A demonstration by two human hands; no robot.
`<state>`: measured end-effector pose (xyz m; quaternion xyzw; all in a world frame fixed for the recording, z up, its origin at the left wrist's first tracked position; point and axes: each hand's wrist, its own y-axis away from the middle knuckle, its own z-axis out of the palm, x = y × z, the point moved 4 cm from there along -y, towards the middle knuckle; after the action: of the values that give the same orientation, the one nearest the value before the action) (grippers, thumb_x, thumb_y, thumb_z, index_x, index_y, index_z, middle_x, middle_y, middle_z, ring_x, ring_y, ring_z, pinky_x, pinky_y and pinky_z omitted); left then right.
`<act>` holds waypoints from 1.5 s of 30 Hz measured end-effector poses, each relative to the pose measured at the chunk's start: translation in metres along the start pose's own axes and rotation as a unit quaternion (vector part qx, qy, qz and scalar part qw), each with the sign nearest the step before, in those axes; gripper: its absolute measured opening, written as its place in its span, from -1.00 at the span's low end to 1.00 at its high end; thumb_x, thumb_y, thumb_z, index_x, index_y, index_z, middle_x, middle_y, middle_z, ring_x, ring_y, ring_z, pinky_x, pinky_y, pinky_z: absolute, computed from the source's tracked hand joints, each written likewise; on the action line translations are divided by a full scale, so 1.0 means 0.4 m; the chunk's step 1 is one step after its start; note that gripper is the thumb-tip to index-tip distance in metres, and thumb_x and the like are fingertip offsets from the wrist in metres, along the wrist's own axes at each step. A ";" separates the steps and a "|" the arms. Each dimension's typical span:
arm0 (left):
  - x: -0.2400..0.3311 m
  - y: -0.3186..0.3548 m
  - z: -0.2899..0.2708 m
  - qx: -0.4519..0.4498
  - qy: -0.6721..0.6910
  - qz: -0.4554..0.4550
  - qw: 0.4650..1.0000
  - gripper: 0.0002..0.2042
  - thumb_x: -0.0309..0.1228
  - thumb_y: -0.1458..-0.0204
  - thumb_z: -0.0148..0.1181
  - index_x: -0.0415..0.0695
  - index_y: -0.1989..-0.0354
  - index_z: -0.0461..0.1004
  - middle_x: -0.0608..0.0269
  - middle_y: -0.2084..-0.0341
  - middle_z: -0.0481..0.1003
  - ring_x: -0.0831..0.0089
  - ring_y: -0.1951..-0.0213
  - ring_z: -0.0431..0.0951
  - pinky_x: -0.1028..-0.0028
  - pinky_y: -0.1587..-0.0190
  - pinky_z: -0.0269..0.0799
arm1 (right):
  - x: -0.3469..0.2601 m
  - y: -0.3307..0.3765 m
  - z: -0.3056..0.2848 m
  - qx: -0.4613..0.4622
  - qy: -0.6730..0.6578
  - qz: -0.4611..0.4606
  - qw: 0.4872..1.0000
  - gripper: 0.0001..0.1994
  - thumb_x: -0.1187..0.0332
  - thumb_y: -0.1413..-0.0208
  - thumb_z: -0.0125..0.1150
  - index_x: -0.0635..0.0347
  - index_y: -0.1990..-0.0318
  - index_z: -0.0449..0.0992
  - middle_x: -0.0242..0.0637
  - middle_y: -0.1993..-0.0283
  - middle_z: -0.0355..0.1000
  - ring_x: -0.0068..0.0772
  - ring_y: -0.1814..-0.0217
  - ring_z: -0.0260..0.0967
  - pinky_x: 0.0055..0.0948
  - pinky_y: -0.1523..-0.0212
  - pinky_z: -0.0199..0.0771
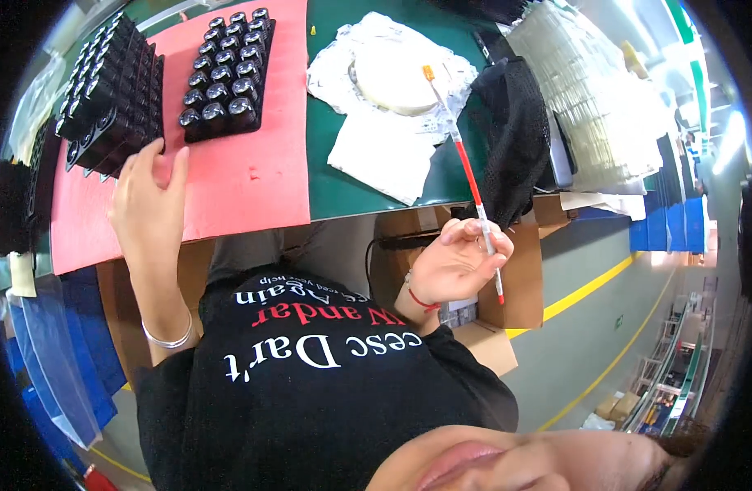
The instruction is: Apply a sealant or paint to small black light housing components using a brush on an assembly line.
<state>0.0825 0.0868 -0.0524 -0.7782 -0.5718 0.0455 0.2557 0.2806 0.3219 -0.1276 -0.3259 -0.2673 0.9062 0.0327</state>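
My left hand (149,200) lies flat on a pink sheet (229,172) at the table's near edge, fingers spread, empty. Just beyond its fingertips stands a stack of black moulded trays (114,90). Farther right on the sheet sits a single black tray (227,74) filled with several dark round parts. My right hand (458,262) is raised beside the table edge and pinches a long thin brush with a red and white handle (466,168). Its orange-tipped end points up over the white wrappings (392,98).
A green table (343,184) carries crumpled white paper and a pale round disc (396,78). A black mesh bag (515,131) and stacked clear trays (589,90) lie at the right. Cardboard boxes (515,282) stand under the table. Blue bags (57,368) hang at the left.
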 end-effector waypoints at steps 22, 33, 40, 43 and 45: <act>0.059 0.019 0.072 -0.038 0.334 0.096 0.937 -0.74 -0.57 0.24 0.19 -0.25 0.29 0.40 0.17 0.39 0.43 0.44 0.37 0.45 0.54 0.34 0.37 | 0.005 -0.084 0.046 -0.085 0.287 -0.170 0.939 -0.75 0.26 -0.10 -0.15 0.33 0.33 0.22 -0.13 0.55 0.31 -0.51 0.65 0.18 -0.63 0.58 0.25; 0.076 0.021 0.089 -0.130 0.324 0.180 0.920 -0.65 -0.69 0.38 0.10 -0.20 0.29 0.40 0.14 0.31 0.41 0.25 0.26 0.40 0.40 0.18 0.27 | 0.035 -0.167 0.143 -0.160 0.429 -0.157 0.875 -0.76 0.30 -0.11 -0.13 0.34 0.40 0.31 -0.25 0.54 0.33 -0.54 0.53 0.27 -0.63 0.45 0.29; 0.062 0.016 0.098 -0.165 0.361 0.182 0.900 -0.64 -0.70 0.35 0.08 -0.21 0.26 0.41 0.12 0.30 0.39 0.23 0.26 0.40 0.38 0.19 0.27 | 0.049 -0.183 0.165 -0.230 0.445 -0.164 0.850 -0.80 0.34 -0.13 -0.20 0.29 0.38 0.28 -0.25 0.42 0.28 -0.54 0.48 0.24 -0.64 0.43 0.26; 0.054 0.015 0.099 -0.172 0.377 0.180 0.892 -0.65 -0.70 0.35 0.09 -0.20 0.27 0.41 0.11 0.31 0.39 0.24 0.27 0.40 0.38 0.21 0.28 | 0.054 -0.189 0.181 -0.268 0.463 -0.141 0.833 -0.79 0.33 -0.13 -0.21 0.29 0.40 0.28 -0.26 0.43 0.28 -0.56 0.49 0.22 -0.64 0.42 0.23; 0.053 0.011 0.100 -0.164 0.375 0.188 0.893 -0.66 -0.70 0.35 0.09 -0.21 0.27 0.40 0.11 0.32 0.39 0.23 0.28 0.40 0.38 0.22 0.28 | 0.048 -0.197 0.183 -0.263 0.465 -0.125 0.836 -0.78 0.32 -0.14 -0.21 0.29 0.41 0.28 -0.25 0.43 0.28 -0.55 0.49 0.22 -0.63 0.42 0.23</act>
<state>0.0791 0.1193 -0.0844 -0.8615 -0.2755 -0.2964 0.3067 0.2117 0.3599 -0.0515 -0.6690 -0.4875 0.5318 0.1788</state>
